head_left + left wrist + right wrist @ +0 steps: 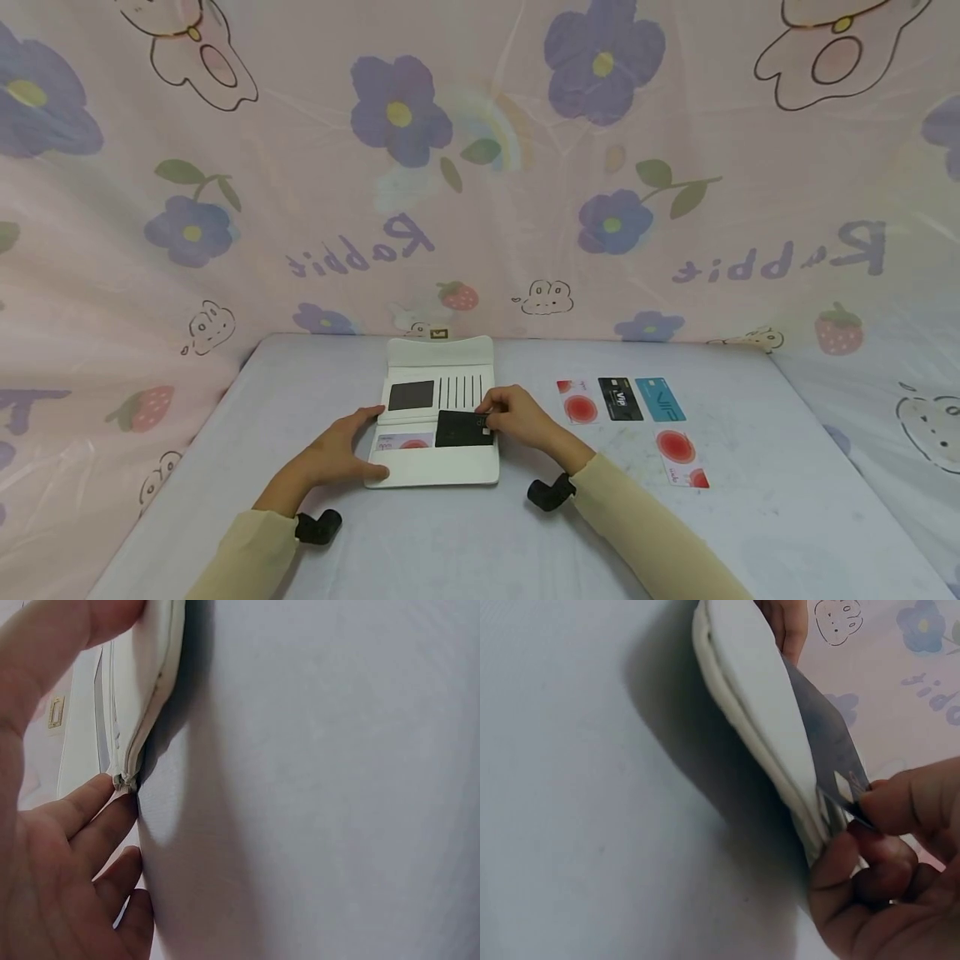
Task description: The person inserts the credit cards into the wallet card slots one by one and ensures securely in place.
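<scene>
A white wallet (432, 468) lies unfolded on the table, its flap toward the back. My left hand (330, 451) holds its left edge, thumb over the near corner and fingertips at the fold. In the left wrist view the fingers (103, 825) touch the wallet's edge (154, 682). Between thumb and fingers my right hand (525, 421) pinches the right end of a black card (459, 428). The card lies over the wallet's near right section, its lower edge along the pocket. Beside it, a white and red card (405, 441) sits in the near left pocket.
To the right lie a red and white card (581, 405), a black VIP card (621, 399) and a blue VIP card (661, 400). Nearer is another white and red card (677, 450). A patterned curtain (480, 208) hangs behind the white table (420, 550).
</scene>
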